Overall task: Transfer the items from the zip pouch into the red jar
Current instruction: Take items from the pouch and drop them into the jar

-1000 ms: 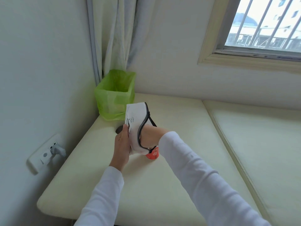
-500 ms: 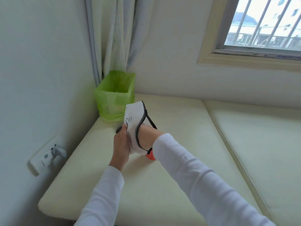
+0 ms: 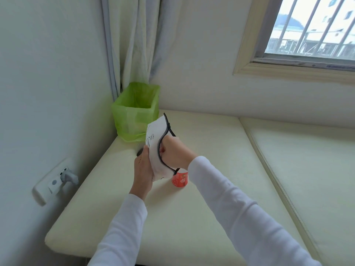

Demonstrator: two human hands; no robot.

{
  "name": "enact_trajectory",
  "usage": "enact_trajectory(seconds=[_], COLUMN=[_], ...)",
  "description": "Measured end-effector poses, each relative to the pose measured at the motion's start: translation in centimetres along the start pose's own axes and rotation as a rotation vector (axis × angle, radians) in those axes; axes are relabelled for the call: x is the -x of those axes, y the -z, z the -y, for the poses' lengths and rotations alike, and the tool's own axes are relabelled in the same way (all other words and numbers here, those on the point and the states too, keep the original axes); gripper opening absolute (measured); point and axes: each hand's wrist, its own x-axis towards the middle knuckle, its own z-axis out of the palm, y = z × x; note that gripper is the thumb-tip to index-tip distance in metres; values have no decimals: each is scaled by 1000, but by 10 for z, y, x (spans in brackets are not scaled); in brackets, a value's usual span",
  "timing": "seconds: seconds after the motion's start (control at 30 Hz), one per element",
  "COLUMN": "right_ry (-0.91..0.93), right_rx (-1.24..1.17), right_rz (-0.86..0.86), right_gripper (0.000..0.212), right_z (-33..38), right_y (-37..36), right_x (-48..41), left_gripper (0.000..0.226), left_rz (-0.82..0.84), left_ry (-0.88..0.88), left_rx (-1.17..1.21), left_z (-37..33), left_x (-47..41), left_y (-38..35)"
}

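A white zip pouch (image 3: 155, 144) with a black zipper is held upright over the cream cushion, its mouth open toward the right. My left hand (image 3: 143, 167) grips its lower left side. The fingers of my right hand (image 3: 175, 152) are inside the pouch's opening and partly hidden, curled around something pinkish that I cannot make out. The red jar (image 3: 179, 180) stands on the cushion just below the pouch and under my right wrist, its top hidden. A dark round object (image 3: 139, 151) peeks out behind my left hand.
A bin lined with a green bag (image 3: 135, 116) stands in the back left corner under a curtain (image 3: 132, 39). A wall socket with a grey plug (image 3: 67, 176) is on the left wall. A second cushion (image 3: 307, 169) lies to the right, below a window.
My right hand has drawn partly back out of the pouch, so more of its back shows. More of the red jar is visible below the pouch.
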Motion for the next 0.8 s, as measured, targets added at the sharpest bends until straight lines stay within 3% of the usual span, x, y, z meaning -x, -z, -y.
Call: enact_trajectory(seconds=[0.27,0.43,0.5,0.6,0.7,0.8], right_ry=[15,-26,-40,-81,-153,-154], right_rx=[-26,-344,-397,-334,-178,-70], right_rz=[-33,-22,-51,-73,-32,25], right_gripper=[39,18,21,19,39,41], right_z=[-1,-17,-25,-39,-49,-54], right_y=[12,22,28,32,27,18], right_x=[-4,-6,-7,-6,-6,-8], left_gripper=[32,36,37,38,38,38], left_rz=[-71,-87,-98,-137,-150,-159], left_ry=[25,54,62,71,77,74], left_rx=[13,21,29,57,79,95], left_z=[-8,-2,1,3,4,4], left_x=[1,-2,-3,-2,-1,0], left_y=[-2,4,7,9,9,8])
